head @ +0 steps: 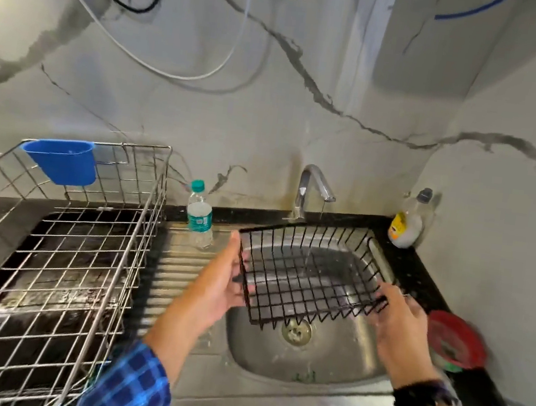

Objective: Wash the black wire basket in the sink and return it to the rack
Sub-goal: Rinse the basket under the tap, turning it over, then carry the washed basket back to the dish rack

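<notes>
The black wire basket hangs over the steel sink, tilted, with its open side facing up and towards me. My left hand grips its left edge, thumb over the rim. My right hand holds its front right corner. A thin stream of water runs from the tap down into the basket. The steel wire rack stands on the counter to the left of the sink, with nothing in its main bay.
A blue plastic cup hangs on the rack's back rail. A water bottle stands on the drainboard behind my left hand. A soap bottle sits in the back right corner, and a red and green scrubber dish lies right of the sink.
</notes>
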